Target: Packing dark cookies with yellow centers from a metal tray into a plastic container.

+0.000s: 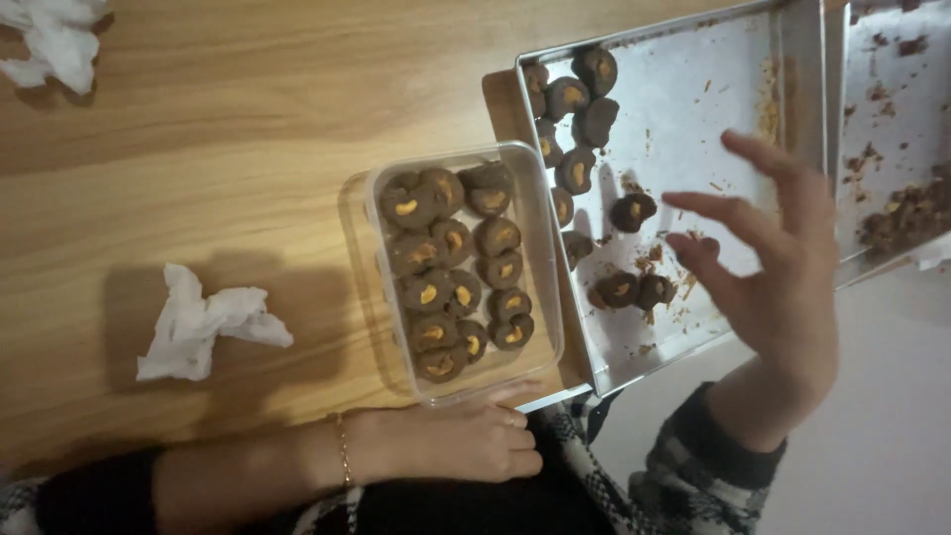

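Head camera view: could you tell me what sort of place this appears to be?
Probably a home kitchen or baking table: a metal baking tray with chocolate cookies and crumbs, a clear plastic container filled with cookies, and a wooden tabletop.

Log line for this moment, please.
left hand: rests by clear box of cookies | right hand: open, empty, above baking tray | loose cookies on tray

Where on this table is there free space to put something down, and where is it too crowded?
Bare wood lies between the crumpled tissue and the top-left tissue, and left of the clear box. The baking tray is bare in its middle, right of its cookies. Crowded: the full box, and the tray under the right hand. The left hand rests beside the box.
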